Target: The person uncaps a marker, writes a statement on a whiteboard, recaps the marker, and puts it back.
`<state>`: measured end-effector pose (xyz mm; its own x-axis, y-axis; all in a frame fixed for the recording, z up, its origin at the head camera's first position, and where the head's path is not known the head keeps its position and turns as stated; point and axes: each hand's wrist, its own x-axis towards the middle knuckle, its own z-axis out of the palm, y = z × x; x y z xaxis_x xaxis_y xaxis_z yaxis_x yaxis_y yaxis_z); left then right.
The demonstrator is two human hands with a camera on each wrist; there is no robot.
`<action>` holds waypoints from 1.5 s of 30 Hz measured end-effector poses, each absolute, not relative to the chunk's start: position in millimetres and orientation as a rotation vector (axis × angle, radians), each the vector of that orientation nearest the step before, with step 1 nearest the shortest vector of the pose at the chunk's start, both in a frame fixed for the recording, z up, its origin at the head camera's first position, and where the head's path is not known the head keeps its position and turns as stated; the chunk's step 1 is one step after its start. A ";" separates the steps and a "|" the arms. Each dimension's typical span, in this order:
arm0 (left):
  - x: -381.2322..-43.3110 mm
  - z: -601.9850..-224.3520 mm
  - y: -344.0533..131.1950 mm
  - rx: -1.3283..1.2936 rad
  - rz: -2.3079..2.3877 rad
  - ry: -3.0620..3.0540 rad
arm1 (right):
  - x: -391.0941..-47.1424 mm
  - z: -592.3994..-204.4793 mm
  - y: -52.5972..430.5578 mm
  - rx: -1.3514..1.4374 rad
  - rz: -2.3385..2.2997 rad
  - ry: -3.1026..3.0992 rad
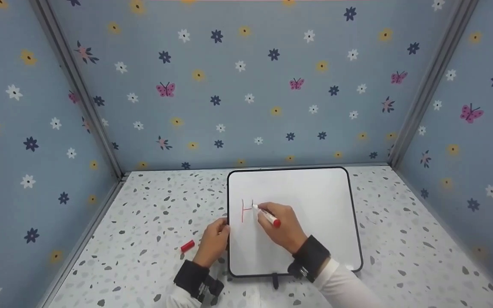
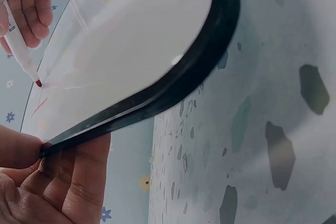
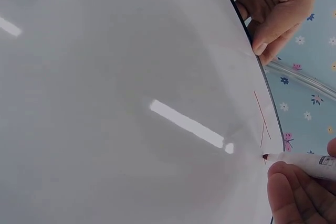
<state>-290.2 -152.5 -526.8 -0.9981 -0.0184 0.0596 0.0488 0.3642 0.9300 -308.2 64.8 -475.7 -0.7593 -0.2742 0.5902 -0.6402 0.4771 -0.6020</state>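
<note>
On the whiteboard (image 1: 315, 201) above the desk (image 1: 144, 218), a long red stroke (image 1: 242, 212) and a crossbar (image 1: 247, 209) are drawn and a second upright (image 1: 252, 201) is judged unfinished, while the marker (image 1: 268, 217) is gripped by the curled right fingers (image 3: 282, 198) and the board's edge (image 1: 228, 201) is pinched by the left fingers (image 2: 86, 174).

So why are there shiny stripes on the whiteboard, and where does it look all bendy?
Right wrist view: the whiteboard carries bright glare stripes, probably reflected lights, and looks bowed, likely lens distortion; left wrist view: its black frame curves strongly; head view: it looks nearly straight-sided.
</note>
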 end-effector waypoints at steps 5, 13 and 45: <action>-290.1 -526.6 -152.3 -0.020 -1.747 -2.544 | -305.2 -477.6 64.8 0.758 1.196 -2.332; -291.1 -524.9 -152.6 -0.028 -1.752 -2.535 | -299.9 -479.5 65.1 0.777 1.174 -2.338; -290.3 -525.6 -151.4 -0.030 -1.730 -2.528 | -289.5 -486.2 66.5 0.826 1.094 -2.336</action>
<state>-290.3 -151.4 -525.6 -0.9968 -0.0276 0.0753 0.0602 0.3630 0.9298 -289.5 66.5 -486.2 -0.7304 -0.3321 0.5968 -0.6711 0.5113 -0.5368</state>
